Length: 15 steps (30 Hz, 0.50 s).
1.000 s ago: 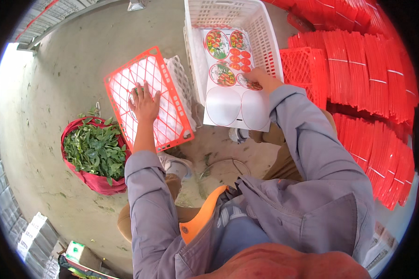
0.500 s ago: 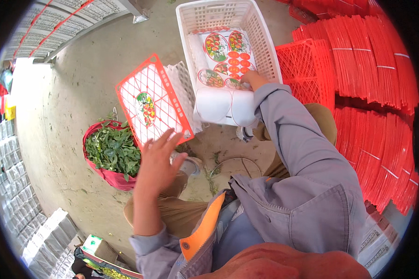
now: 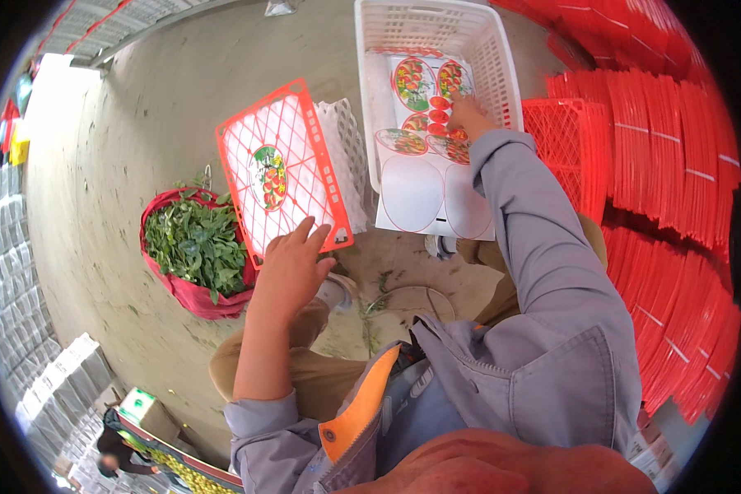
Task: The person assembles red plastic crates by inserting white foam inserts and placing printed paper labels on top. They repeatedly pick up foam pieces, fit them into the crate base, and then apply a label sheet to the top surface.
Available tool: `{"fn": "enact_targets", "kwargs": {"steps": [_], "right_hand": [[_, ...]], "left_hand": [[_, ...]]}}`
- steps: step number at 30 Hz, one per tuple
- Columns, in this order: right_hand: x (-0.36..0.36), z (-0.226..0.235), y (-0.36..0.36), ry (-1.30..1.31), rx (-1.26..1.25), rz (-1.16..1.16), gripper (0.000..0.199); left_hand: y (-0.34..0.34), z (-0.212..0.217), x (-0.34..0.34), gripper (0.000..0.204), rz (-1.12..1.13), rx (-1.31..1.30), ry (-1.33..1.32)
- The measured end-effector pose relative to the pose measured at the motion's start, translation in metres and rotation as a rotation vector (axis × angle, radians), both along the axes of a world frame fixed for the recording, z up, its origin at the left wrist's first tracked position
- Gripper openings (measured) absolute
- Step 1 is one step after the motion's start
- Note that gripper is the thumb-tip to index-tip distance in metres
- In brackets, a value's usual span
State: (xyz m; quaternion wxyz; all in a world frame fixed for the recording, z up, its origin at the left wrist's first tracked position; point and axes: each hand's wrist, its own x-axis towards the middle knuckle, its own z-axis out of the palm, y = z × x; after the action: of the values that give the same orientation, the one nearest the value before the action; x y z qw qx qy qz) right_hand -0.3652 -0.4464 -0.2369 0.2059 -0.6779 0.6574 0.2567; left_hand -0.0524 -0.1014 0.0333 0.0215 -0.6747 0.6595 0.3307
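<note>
My left hand (image 3: 292, 267) is open, its fingers spread at the near edge of a red plastic mesh basket (image 3: 311, 132). White lining shows through the mesh, and an oval fruit-picture label (image 3: 269, 177) lies in its middle. My right hand (image 3: 471, 118) reaches over a sheet of stickers (image 3: 412, 191) at a white plastic crate (image 3: 510, 90). Its fingers are bunched at the small red round stickers; whatever they pinch is too small to make out. Oval fruit stickers cover the sheet's far part. Two blank ovals mark its near end, which hangs over the crate's rim.
Left of the basket stands a red cloth sack (image 3: 198, 305) of green leaves. A white perforated tray (image 3: 343, 156) adjoins the basket. Bundled red plastic stacks (image 3: 667, 140) rise at right. A wire loop (image 3: 416, 288) lies by my feet. Another person (image 3: 115, 449) is at the lower left.
My right hand has moved from the lower right oval sticker up to the round red ones. The sheet's near end, curled before, lies flatter. The view has shifted; my left hand stays by the basket.
</note>
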Motion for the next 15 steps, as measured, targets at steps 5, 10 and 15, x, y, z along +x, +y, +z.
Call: {"fn": "enact_targets", "kwargs": {"steps": [5, 10, 15], "right_hand": [[-0.020, -0.017, -0.010, -0.020, -0.052, 0.116, 0.073], [-0.021, 0.054, -0.043, -0.339, -0.334, 0.207, 0.059], [0.020, 0.269, -0.026, -0.812, -0.096, 0.301, 0.074]], "left_hand": [[0.000, -0.001, 0.015, 0.052, 0.043, -0.107, -0.001], [0.000, 0.006, 0.022, 0.052, 0.083, -0.169, 0.042], [-0.019, 0.029, 0.012, 0.056, 0.339, -0.452, 0.338]]}}
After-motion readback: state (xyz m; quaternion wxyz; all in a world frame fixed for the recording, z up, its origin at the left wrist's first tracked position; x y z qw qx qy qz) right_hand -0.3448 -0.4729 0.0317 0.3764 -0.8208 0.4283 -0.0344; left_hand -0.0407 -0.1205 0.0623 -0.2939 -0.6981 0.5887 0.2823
